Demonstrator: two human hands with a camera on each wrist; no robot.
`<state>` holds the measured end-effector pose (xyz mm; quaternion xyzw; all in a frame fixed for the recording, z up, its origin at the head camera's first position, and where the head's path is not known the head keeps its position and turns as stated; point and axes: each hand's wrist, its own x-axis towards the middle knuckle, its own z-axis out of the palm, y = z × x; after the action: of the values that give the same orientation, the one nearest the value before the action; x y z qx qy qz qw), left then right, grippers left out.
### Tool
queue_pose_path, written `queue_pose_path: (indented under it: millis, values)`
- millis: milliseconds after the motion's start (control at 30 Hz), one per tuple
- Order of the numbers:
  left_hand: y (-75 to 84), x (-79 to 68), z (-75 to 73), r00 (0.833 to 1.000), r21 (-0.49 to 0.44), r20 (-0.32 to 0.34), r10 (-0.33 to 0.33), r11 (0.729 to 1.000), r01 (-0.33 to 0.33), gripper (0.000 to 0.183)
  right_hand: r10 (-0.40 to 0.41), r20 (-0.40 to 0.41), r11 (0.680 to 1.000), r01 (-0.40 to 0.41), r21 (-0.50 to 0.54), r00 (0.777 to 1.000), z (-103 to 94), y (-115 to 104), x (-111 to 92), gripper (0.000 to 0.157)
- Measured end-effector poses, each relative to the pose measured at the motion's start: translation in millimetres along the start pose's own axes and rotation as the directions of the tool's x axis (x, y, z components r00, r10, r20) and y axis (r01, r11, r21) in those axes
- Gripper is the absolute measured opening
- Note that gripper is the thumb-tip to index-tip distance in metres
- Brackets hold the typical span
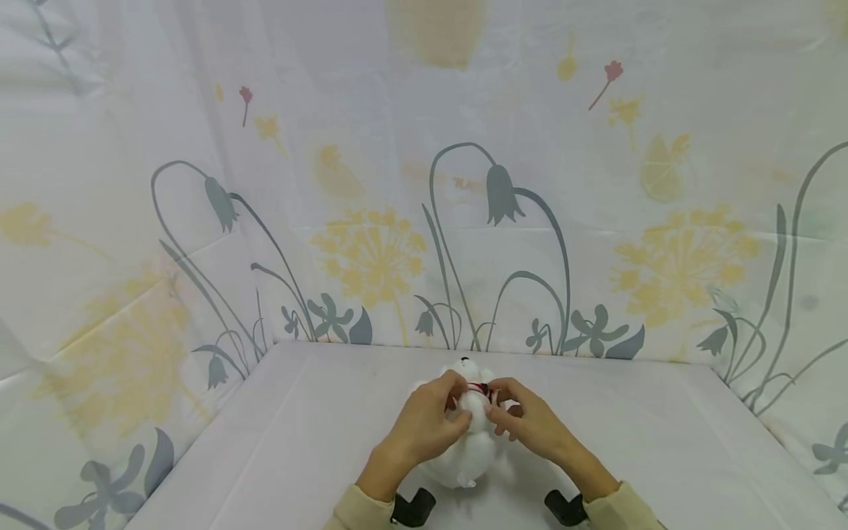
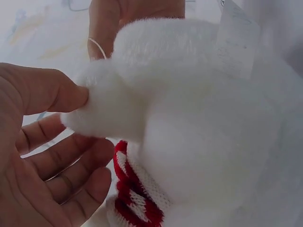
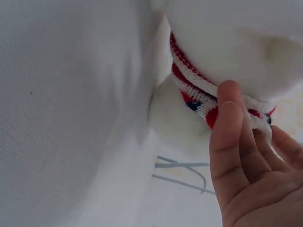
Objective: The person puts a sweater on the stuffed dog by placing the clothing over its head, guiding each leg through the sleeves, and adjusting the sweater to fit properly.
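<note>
A white plush toy lies on the table in front of me, a small dark spot at its far end. Around its neck is a knitted scarf in red, white and navy. My left hand is at the toy's left side; in the left wrist view its thumb and forefinger pinch a stubby furry part, the other fingers loosely bent beside the scarf. From the other side my right hand pinches the scarf's edge between thumb and fingertips, as the right wrist view shows.
A pale tag hangs on the toy's fur. The white-covered table meets a flower-printed cloth at the back and sides. Black wrist mounts sit by both cuffs.
</note>
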<state>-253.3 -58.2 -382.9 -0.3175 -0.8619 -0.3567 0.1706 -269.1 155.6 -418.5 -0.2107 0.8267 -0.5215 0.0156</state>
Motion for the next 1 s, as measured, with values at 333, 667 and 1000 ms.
queue_pose_path:
  millis: [333,667,1000]
  values:
    - [-2.1,-0.5,0.1,0.999,-0.085,0.034,0.02,0.996,-0.017,0.02,-0.04,0.14,0.988,0.018,0.15,0.989,-2.1,4,2,0.049]
    - [-0.5,-1.7,0.5,0.998,-0.083,0.071,0.001,0.997,0.005,0.022,-0.066,0.106,0.945,0.028,0.326,0.992,4.4,5,2,0.057]
    - [14.5,-0.9,4.8,0.999,-0.149,-0.012,0.046,0.988,-0.047,0.014,-0.246,0.041,0.957,0.236,0.171,0.968,-0.7,-17,-3,0.05]
